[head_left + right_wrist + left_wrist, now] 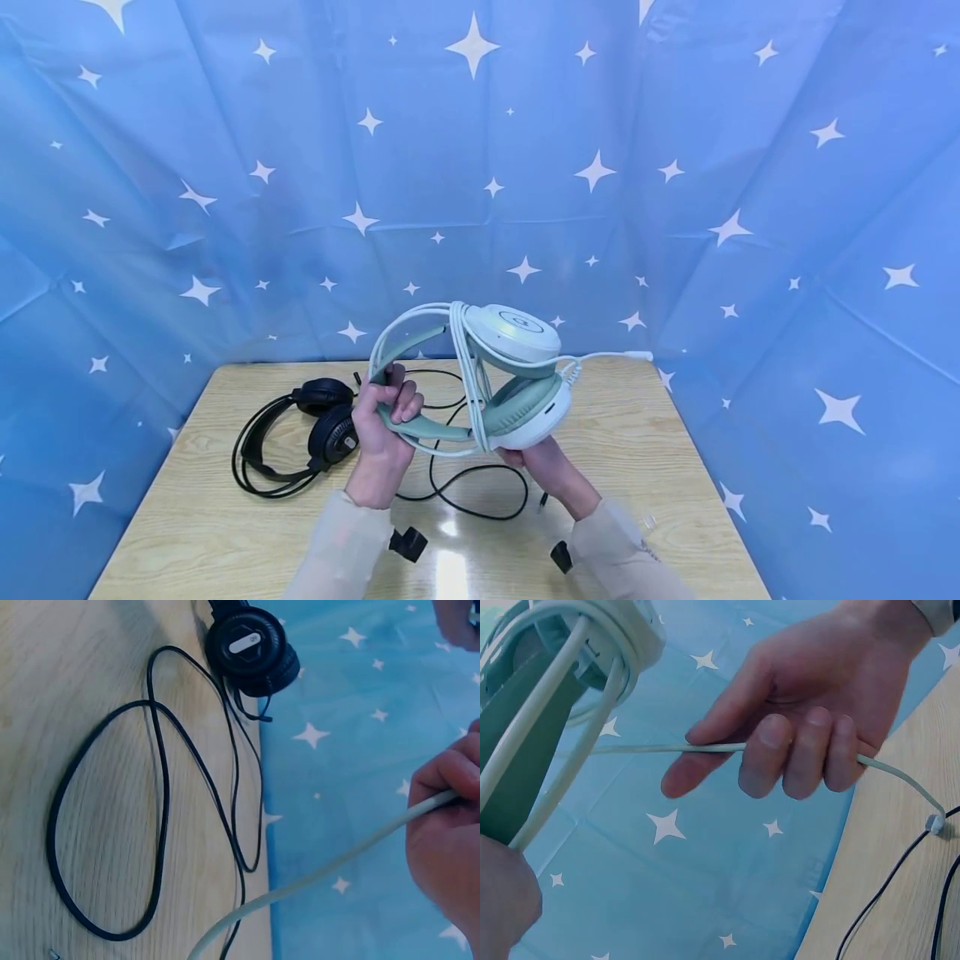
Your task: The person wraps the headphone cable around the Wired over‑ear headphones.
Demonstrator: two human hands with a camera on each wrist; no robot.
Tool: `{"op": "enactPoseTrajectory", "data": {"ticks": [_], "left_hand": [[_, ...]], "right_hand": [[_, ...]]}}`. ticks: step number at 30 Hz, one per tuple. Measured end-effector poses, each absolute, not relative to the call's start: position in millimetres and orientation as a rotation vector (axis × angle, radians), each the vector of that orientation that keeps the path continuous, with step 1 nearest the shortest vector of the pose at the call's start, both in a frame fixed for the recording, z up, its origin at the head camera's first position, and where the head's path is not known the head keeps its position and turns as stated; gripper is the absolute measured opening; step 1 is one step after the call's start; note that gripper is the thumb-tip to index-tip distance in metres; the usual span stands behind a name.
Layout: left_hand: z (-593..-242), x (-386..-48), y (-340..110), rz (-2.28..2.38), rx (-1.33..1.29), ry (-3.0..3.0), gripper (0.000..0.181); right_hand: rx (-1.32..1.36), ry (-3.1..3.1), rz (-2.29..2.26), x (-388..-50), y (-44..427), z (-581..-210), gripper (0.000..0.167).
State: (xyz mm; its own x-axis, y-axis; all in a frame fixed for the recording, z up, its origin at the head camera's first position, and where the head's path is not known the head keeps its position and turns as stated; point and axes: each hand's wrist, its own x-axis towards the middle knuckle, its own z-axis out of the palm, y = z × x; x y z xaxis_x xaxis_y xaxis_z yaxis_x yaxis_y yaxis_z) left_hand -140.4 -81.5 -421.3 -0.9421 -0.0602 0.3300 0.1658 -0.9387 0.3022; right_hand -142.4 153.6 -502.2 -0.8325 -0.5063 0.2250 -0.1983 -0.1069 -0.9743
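Above the light wood-grain bench (pixel 187 550), in front of blue cloth printed with white stars (pixel 480 125), a white and pale-green plastic over-ear headset (pixel 517 333) is held up in mid-air, ear cups to the right, headband to the left. Several turns of thin white cable (pixel 465 362) run round it near the cups; winding looks like the step in hand, judging by the turns and the loose length. Done well, that means light, even tension, each turn laid beside its neighbour, no pull hard enough to kink the cable, and passes kept clear of the slim white boom (pixel 637 356) sticking out right. Far end wants watching too: the left wrist view shows a small pale piece on the cable (pixel 935 823) overlapping a thin black cord (pixel 52 821); cannot tell if touching, might snag. Pose: left hand (pixel 384 417) closed round the headband, fingers curled through the arch, acting as anchor. Right hand (pixel 546 468) below the lower cup, partly hidden in the head view; left wrist view has its fingers curled over the cable, thumb against it, index finger straighter. Neither hand free. Black plastic headset with round cups (pixel 330 437) lies on the bench, left side.
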Motion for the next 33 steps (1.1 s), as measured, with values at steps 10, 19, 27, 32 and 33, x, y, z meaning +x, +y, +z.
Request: {"op": "enactPoseTrajectory", "data": {"ticks": [10, 19, 27, 32, 33], "left_hand": [[-427, -149, -85, -2.814, -0.041, -0.472, 0.019], [-438, -152, -90, -2.725, 0.146, -0.584, 0.018], [-441, -153, -88, -2.659, 0.115, -0.655, 0.019], [-442, -154, -87, -2.572, 0.078, -0.731, 0.022], [-442, -154, -87, -2.546, 0.076, -0.762, 0.023]], "right_hand": [[-0.773, 2.062, -1.843, -122, 135, -493, 0.034], [-0.743, 2.107, -1.791, -114, 131, -488, 0.035], [-0.765, 2.119, -1.766, -114, 132, -487, 0.034], [-0.792, 2.165, -1.762, -110, 133, -483, 0.031], [-0.794, 2.173, -1.762, -110, 133, -482, 0.031]]}}
